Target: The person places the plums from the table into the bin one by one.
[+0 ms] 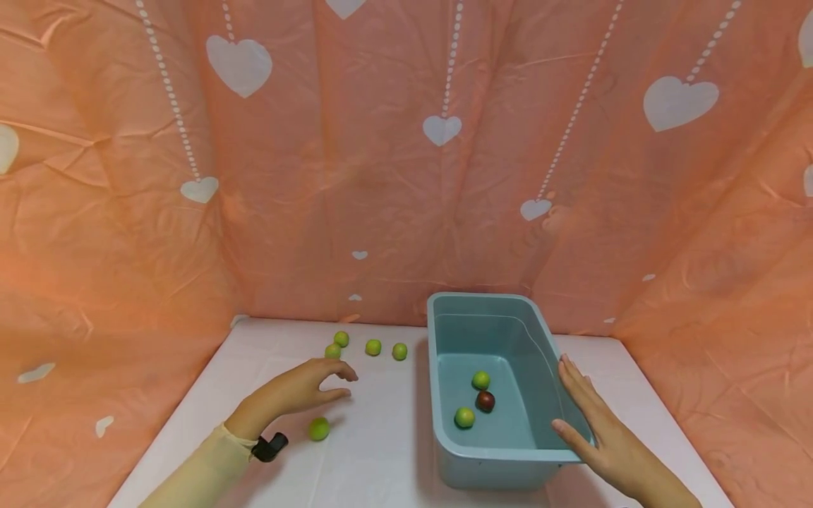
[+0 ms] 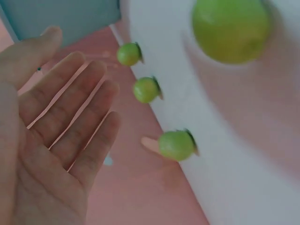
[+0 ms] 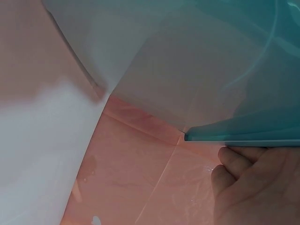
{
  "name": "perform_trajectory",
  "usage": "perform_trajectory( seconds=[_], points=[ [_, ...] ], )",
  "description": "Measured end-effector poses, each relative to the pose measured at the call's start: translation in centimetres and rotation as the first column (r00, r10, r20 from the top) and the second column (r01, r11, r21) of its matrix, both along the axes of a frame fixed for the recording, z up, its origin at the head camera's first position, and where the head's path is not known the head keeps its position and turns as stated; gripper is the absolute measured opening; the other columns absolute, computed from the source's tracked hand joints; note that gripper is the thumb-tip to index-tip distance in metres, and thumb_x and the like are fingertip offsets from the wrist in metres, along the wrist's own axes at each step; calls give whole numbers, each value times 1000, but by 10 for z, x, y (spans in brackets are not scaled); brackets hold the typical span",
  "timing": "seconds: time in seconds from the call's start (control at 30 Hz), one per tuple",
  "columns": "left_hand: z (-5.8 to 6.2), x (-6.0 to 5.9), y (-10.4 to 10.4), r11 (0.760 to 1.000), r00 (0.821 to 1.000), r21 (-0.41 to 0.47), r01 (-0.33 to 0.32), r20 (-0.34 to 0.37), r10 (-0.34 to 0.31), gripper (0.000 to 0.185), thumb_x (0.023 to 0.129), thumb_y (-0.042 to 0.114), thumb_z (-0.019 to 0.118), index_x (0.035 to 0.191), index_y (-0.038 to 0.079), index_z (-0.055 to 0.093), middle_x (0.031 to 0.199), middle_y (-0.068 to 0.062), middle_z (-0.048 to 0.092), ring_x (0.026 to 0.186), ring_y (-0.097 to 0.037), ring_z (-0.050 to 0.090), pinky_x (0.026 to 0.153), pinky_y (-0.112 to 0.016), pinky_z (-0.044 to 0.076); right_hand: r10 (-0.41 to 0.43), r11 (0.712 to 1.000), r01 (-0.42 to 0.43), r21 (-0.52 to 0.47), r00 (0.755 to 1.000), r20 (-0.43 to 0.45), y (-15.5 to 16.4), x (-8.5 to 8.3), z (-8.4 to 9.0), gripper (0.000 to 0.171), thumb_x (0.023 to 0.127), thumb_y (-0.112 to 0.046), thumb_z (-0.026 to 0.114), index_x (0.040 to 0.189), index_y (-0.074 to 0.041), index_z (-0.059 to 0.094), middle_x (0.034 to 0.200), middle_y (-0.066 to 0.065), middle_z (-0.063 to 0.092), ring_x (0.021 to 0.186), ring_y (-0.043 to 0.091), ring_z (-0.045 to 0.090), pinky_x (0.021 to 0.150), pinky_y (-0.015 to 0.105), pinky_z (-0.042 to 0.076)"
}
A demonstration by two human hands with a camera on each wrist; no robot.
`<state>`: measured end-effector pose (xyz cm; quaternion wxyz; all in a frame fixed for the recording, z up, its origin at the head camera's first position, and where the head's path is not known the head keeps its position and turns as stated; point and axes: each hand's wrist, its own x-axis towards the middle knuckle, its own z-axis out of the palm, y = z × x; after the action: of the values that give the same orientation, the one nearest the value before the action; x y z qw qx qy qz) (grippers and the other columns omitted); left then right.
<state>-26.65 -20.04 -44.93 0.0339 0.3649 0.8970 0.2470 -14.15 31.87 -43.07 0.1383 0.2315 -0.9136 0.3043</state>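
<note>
Left hand (image 1: 311, 386): above the desk (image 1: 375, 451), fingers lightly bent and parted, thumb held away from them, nothing in the grasp
Right hand (image 1: 597, 430): at the right side of the bin (image 1: 495, 473), fingers extended along the rim, thumb set apart toward the near corner; cannot tell how firmly it presses
Near green fruit (image 1: 320, 428): alone on the desk, on the person's side of the left hand, close to the wrist
Paired green fruits: front one (image 1: 333, 351) just beyond the left hand, partly covered by it; rear one (image 1: 341, 339) right behind
Single green fruits: one (image 1: 373, 347) beyond the left fingertips and to their right, another (image 1: 399, 351) farther right
Fruit handling: judged light, firm, smooth-skinned, prone to roll; best hold likely thumb and fingertips on opposite sides at the widest part, modest squeeze against bruising
Bin handling: looks like stiff, light plastic; the rim is the natural hold
Bin contents: to the left of the right hand, a dark red fruit (image 1: 485, 401) between two green ones, farther (image 1: 480, 380) and nearer (image 1: 465, 417), all on the floor of the bin
</note>
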Motion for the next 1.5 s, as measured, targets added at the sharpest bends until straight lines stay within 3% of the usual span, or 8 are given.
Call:
perform_trajectory(
  seconds=[0.13,0.4,0.7,0.87,0.97,1.17,1.5],
  points=[
    [-5,4,-9,1000,999,-10,-19,38,19,27,103,24,75,125,7,74,122,-6,76,118,-25,70,102,-47,56,-6,1000,7,-13,1000,21,0,0,0,89,104,-17,71,174,-17,17,179,15,13,163,36,4,115,3,1],
    [-18,15,-26,999,988,-40,-29,147,35,31,103,34,76,124,11,74,122,-1,75,119,-24,69,102,-48,55,9,1000,-9,-5,999,-30,1,-1,-3,89,102,-14,73,173,-12,20,179,16,15,158,-2,-1,118,4,2],
    [-28,25,-40,998,988,-58,-22,153,30,38,93,37,86,121,14,75,118,3,74,114,-21,69,100,-43,56,-1,1000,1,0,1000,-28,0,-1,-1,89,102,-15,74,173,-13,20,178,18,17,157,-7,-2,117,2,2],
    [-33,27,-45,998,992,-54,-12,126,19,37,90,33,89,119,14,76,116,5,74,111,-18,69,99,-41,56,-7,1000,7,0,1000,-23,0,-1,-2,89,102,-15,73,173,-14,20,178,18,17,160,3,0,117,3,2],
    [-36,26,-47,999,992,-49,-4,122,10,37,91,30,89,120,13,75,117,5,74,111,-17,69,99,-40,57,-6,1000,6,-4,1000,-19,0,-1,-2,89,102,-15,73,173,-14,20,178,16,16,160,4,0,116,2,2],
    [-40,26,-51,999,991,-42,-8,130,13,30,92,26,87,118,16,75,116,9,73,111,-15,69,98,-38,57,2,1000,-2,0,999,-47,0,0,-2,89,101,-14,74,172,-11,21,177,20,19,156,-8,-1,118,3,2],
    [-39,28,-50,999,994,-34,-10,104,13,25,94,28,86,115,20,75,113,11,72,108,-13,68,98,-40,57,1,1000,-1,-9,1000,-21,0,0,-2,88,102,-15,72,173,-15,19,179,15,15,160,4,0,117,3,2]
  ],
)
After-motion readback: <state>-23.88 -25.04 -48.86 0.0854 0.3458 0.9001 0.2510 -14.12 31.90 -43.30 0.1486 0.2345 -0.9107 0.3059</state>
